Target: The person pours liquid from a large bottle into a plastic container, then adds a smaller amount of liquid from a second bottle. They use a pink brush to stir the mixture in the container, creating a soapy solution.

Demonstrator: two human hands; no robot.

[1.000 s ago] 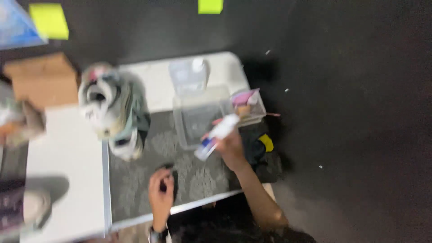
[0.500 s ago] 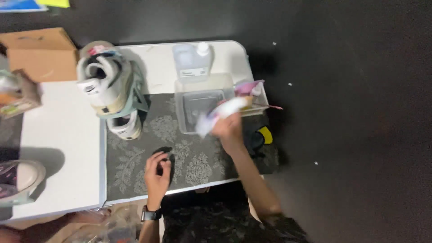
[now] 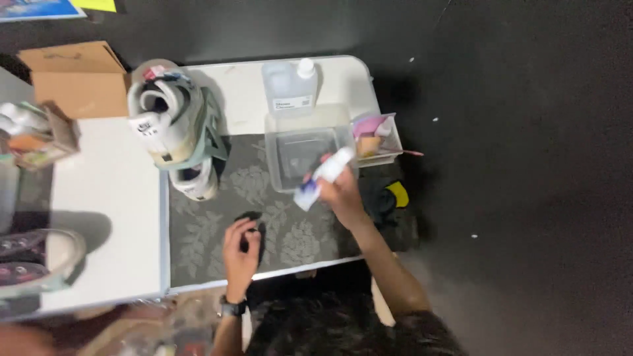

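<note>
Your right hand [image 3: 343,192] still grips the tube [image 3: 323,178], lower now | left hand [image 3: 241,247] clasps small dark object [image 3: 254,231], unidentifiable.

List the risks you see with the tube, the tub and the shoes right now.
The right hand holds a white tube tilted over the clear tub; its contents might land on the patterned mat instead. The stacked shoes overhang the mat edge and could topple if bumped.

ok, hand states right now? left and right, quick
Left hand: fingers curled on a small dark object on the patterned mat; what it is cannot be told.
Right hand: closed around a white tube.
</note>
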